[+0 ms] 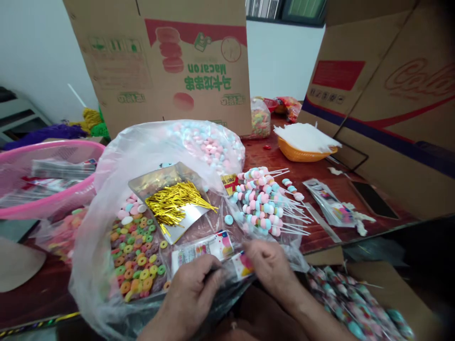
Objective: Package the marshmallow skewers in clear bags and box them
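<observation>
Low in the view, my left hand (190,293) and my right hand (272,267) are both closed on a small clear packaging bag (242,265) with a colourful printed end. My right fingers pinch its printed end; my left thumb and fingers grip the other side, where motion blurs it. Just beyond lies a stack of similar printed bags (201,248). Gold twist ties (177,203) fill a silvery pouch behind the stack. Pink, blue and white candy skewers (261,203) lie piled to the right, sticks pointing right. Ring-shaped gummies (140,265) spread at the left on clear plastic.
A large plastic bag of pastel candies (213,147) stands behind. A pink basket (99,149) is at left. Cardboard boxes (199,109) rise at the back and right. An orange basket (305,155), a phone (373,199) and a box of wrapped skewers (355,303) are at right.
</observation>
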Demonstrator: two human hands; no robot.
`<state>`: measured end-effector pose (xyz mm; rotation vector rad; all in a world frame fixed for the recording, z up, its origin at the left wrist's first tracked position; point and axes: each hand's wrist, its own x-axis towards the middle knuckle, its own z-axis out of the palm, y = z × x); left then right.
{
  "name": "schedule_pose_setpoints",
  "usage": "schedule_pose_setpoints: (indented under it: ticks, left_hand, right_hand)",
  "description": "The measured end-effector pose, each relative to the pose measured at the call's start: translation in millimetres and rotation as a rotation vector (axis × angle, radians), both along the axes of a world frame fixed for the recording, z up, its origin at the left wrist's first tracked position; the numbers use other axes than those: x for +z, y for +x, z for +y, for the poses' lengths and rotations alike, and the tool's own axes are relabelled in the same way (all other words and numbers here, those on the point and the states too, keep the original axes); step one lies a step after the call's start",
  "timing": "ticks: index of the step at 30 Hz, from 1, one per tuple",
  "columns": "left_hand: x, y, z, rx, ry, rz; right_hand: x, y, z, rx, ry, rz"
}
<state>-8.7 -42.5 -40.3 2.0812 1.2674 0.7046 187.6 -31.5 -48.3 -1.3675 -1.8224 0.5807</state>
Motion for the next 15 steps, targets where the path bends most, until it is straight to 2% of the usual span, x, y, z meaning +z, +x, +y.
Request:
schedule_pose_setpoints:
  ticks: [2, 3, 5, 7, 9, 11, 13, 15]
  left_hand:
    - [-5.2, -8.3, 5.6, 0.042, 0.138, 0.023]
    - [-7.9, -12.4, 8.1, 0.063, 0.215, 0.021]
    - [-12.6, -19.0, 12.9, 0.083, 0.351, 0.003]
    - [-15.3, -22.8, 17.2, 0.088, 0.429, -0.008]
    - [-15.2, -24.3, 20.8, 0.087, 0.456, -0.013]
    - [-12.4, -24.2, 23.4, 0.075, 0.457, -0.006]
    - [-7.1, -23.0, 24.9, 0.055, 0.462, 0.005]
    - [-0.5, -21.3, 25.5, 0.021, 0.474, 0.011]
  right_hand:
    - [-0.7, 23.5, 9.8, -0.154, 0.070, -0.187]
    - [-2.2, 35.3, 14.0, -0.221, 0.095, -0.354]
    - [-8.3, 56.1, 19.4, -0.284, 0.087, -0.691]
    - [-16.3, 73.1, 20.3, -0.287, 0.064, -0.874]
    - [-21.1, 87.5, 17.7, -0.261, 0.121, -0.827]
    - [-18.4, 98.8, 12.4, -0.213, 0.233, -0.641]
    - [-7.9, 104.9, 5.2, -0.125, 0.310, -0.447]
    - [5.9, 104.7, -2.5, -0.031, 0.337, -0.358]
